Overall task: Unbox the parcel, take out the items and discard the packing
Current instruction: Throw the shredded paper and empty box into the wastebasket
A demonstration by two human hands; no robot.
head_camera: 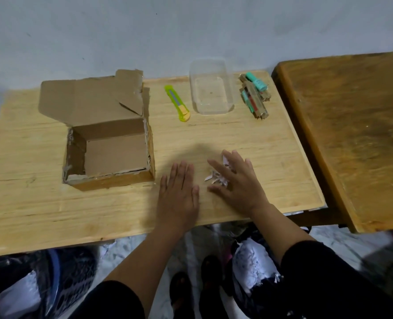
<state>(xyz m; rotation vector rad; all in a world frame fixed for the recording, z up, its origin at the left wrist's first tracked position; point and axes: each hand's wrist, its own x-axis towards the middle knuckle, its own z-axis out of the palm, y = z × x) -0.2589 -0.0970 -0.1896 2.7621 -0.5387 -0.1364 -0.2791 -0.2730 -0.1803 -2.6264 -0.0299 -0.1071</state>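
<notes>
An open cardboard box (112, 143) stands on the left half of the light wooden table (29, 203), its lid flap folded back and its inside empty. White paper scraps (215, 177) lie on the table under and beside my right hand (234, 183), which rests flat over them with fingers spread. My left hand (178, 192) lies flat on the table just left of the scraps, fingers together, holding nothing. Several small packaged items (255, 96), teal and brown, lie at the table's far right.
A green and yellow utility knife (178, 103) lies behind my hands, next to a clear plastic container (211, 87). A darker wooden table (352, 134) adjoins on the right. Below the table edge sit a bag with white paper (253, 256) and a dark basket (68, 272).
</notes>
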